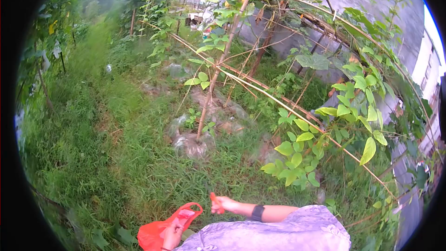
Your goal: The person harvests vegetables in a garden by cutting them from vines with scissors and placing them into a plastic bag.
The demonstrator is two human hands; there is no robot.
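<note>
At the bottom of the view, my left hand (173, 235) is closed on a red plastic bag (151, 233), whose loop handle stands up at its right side. Something pinkish (186, 214) shows in the bag's mouth; I cannot make out what it is. My right hand (225, 204), with a dark band on the wrist, is wrapped round an orange-handled tool (214, 201). A thin dark end seems to point up from it, too blurred to name. Both hands are apart, low over the grass.
A wooden stake (214, 81) rises from a plastic-covered mound (191, 145) ahead. Long bamboo poles (274, 94) cross it and slope down to the right, carrying leafy vines (297, 158). Grass (93, 172) covers the ground. A grey wall (371, 0) stands at the back right.
</note>
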